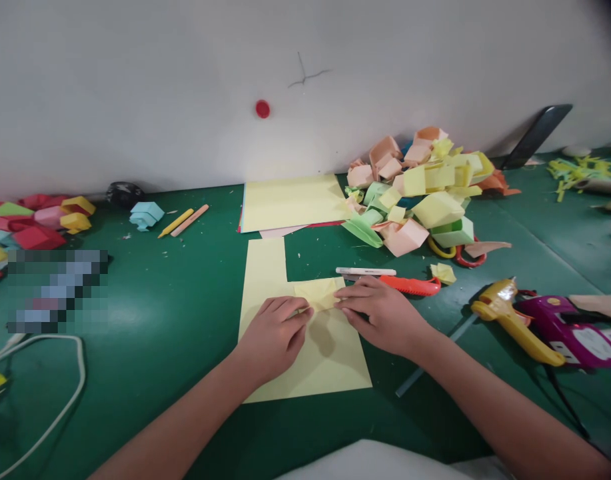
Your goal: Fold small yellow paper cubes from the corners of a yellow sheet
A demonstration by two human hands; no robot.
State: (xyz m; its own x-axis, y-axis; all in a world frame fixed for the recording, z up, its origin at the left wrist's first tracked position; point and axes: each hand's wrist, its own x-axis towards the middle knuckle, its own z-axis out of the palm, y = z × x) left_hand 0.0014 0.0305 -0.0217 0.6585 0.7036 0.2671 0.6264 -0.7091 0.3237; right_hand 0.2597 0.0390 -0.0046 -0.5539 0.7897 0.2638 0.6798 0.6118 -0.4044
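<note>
Between my two hands is a small folded piece of yellow paper, creased across its middle. My left hand pinches its left lower corner with thumb and fingers together. My right hand grips its right edge in the same way. Beneath them lies a larger L-shaped yellow sheet, flat on the green table, with a narrow strip running up its left side. Just beyond my right hand are a white pen and an orange-red utility knife.
A heap of folded paper pieces stands at the back right, near scissors. At right lie a yellow glue gun with a glue stick and a purple device. Stacked yellow sheets rest by the wall. A white cable curves at left.
</note>
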